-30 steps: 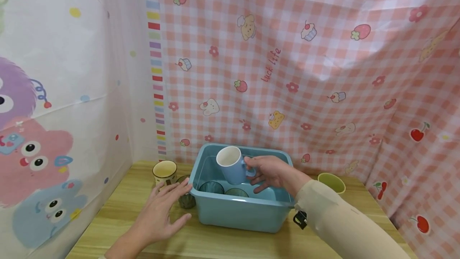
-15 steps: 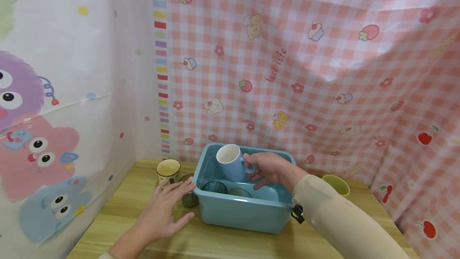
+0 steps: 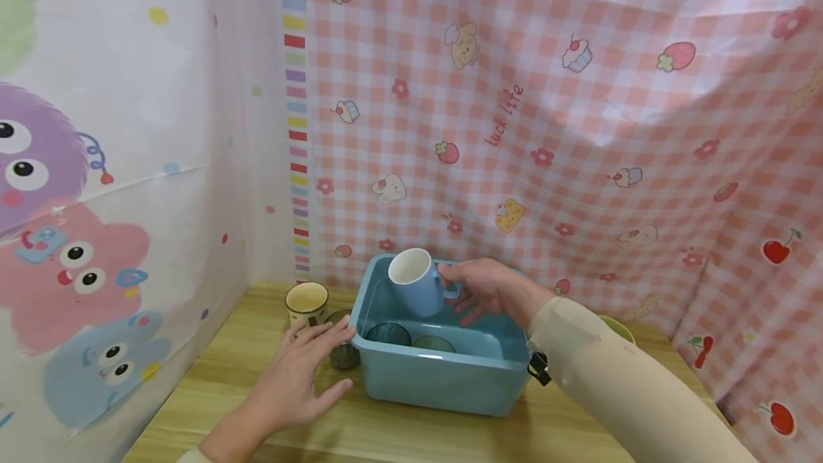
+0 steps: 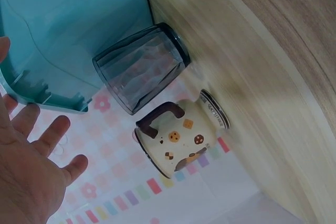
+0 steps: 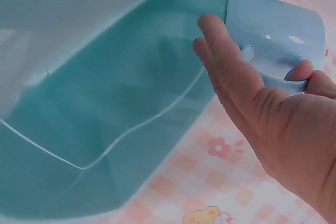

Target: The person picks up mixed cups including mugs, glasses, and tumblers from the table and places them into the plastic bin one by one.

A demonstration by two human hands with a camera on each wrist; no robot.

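Note:
My right hand (image 3: 491, 288) pinches the handle of a light blue mug (image 3: 421, 295) between thumb and fingers. Slightly tilted, the mug hangs over the blue plastic basin (image 3: 444, 386), its white inside showing. In the right wrist view the other fingers stretch out beside the mug (image 5: 275, 32). My left hand (image 3: 298, 377) has its fingers spread, the tips at the basin's left rim. Two tinted glasses, one teal (image 3: 388, 334) and one greenish (image 3: 434, 344), are inside the basin. A dark glass (image 4: 142, 66) stands just outside it, partly hidden by my left hand in the head view.
Left of the basin stands a cream mug (image 4: 184, 137) with cookie prints and a brown handle. A yellow-green cup (image 3: 619, 329) at the right is mostly behind my sleeve. Printed cloths (image 3: 514, 113) hang behind and at the sides of the wooden table (image 3: 212, 370).
The blue mug has risen slightly over the basin in my right hand. My left hand stays at the rim. The head view has turned a little left, shifting everything rightward.

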